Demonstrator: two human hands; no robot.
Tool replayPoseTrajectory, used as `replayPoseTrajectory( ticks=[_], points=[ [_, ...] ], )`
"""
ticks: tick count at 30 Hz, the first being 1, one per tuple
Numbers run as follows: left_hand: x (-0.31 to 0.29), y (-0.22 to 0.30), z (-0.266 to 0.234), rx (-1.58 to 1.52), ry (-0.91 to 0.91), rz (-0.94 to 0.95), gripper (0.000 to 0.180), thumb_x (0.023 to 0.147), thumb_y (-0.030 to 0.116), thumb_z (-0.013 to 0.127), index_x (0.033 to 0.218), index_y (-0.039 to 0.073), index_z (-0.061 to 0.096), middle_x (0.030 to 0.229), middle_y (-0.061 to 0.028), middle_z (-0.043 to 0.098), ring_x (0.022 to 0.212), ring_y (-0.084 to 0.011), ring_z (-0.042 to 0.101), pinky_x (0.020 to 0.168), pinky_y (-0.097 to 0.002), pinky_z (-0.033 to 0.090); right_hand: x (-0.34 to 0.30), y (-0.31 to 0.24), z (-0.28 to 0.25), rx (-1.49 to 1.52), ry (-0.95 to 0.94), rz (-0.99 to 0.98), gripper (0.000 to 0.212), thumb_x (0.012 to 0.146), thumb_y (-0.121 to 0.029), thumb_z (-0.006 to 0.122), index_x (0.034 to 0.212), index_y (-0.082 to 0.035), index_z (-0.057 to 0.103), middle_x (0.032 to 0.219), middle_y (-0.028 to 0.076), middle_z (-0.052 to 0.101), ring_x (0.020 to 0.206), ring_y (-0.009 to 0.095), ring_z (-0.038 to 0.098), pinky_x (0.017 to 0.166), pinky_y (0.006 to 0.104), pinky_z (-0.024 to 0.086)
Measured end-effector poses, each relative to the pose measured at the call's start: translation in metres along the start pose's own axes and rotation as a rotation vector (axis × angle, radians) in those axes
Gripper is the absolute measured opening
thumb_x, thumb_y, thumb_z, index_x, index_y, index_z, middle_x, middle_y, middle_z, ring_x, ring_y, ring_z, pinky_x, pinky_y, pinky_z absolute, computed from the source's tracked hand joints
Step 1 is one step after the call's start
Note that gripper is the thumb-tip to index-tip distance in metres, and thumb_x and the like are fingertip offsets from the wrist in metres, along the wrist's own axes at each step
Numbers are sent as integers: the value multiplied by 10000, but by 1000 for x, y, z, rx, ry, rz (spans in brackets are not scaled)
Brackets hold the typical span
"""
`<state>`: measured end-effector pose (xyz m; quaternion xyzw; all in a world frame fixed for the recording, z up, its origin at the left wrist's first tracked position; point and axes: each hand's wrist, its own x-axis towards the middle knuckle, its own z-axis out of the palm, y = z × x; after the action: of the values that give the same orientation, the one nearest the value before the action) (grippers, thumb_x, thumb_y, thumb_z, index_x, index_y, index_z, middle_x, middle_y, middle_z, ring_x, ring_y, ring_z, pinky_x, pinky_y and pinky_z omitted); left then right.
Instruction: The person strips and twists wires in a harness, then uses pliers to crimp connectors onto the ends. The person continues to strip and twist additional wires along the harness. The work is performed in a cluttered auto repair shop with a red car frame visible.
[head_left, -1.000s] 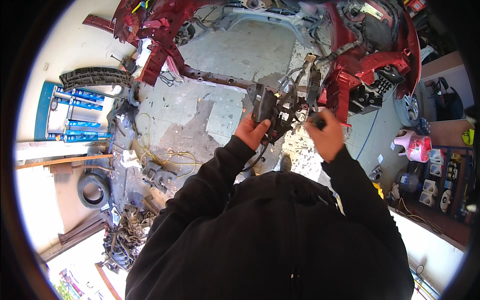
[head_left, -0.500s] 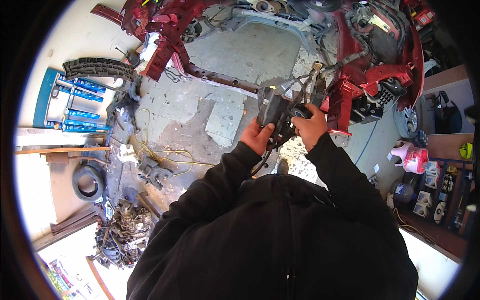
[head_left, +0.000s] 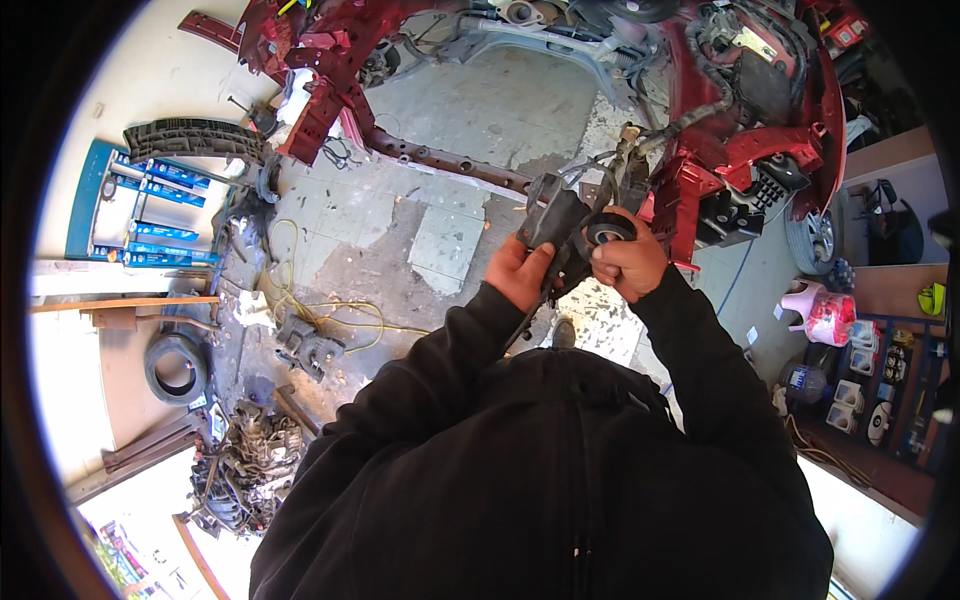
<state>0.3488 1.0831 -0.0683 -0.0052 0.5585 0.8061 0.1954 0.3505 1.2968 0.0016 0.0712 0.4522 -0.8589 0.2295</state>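
The red car front (head_left: 685,190) crowds the far side of our work, its right-hand rail close beside our right hand (head_left: 632,262). A rusty crossmember (head_left: 450,160) spans the floor ahead of us, and dark wiring (head_left: 606,185) runs from the car toward our hands. On our left lie a yellow cable (head_left: 290,290), a tyre (head_left: 150,365) and a heap of engine parts (head_left: 255,460).

Against the left wall, a teal frame (head_left: 90,210) holds rows of blue packages (head_left: 175,190). At right, a clear jug (head_left: 805,380) stands near a dark shelf unit (head_left: 905,400); we cannot tell what the jug contains.

Our left hand (head_left: 521,272) pinches a black box (head_left: 553,215), thumb on top. Our right hand curls tightly around a black roll (head_left: 611,221), just right of the box, in front of our body.
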Motion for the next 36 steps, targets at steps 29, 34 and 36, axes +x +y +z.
replayPoseTrajectory(
  ticks=[29,34,36],
  points=[
    [-4,8,-9,20,-16,102,289,1091,129,584,1365,42,549,1087,-40,683,816,-100,645,679,-286,577,-21,14,-218,-1767,858,-122,505,923,-468,739,1137,-16,666,1146,237,679,1109,455,632,963,524,519],
    [-6,14,-1,210,-49,118,266,1092,155,584,1327,34,557,1067,-34,678,820,-108,649,664,-290,599,-23,11,-244,-1479,877,-210,412,916,-413,780,1035,-32,678,1012,210,715,977,412,692,888,478,554],
    [-5,14,2,198,-39,110,266,1093,151,582,1332,37,552,1066,-34,680,805,-105,643,663,-288,596,-26,9,-244,-1495,903,-243,384,918,-395,779,994,-35,669,969,199,718,972,403,695,869,488,553]
  ],
)
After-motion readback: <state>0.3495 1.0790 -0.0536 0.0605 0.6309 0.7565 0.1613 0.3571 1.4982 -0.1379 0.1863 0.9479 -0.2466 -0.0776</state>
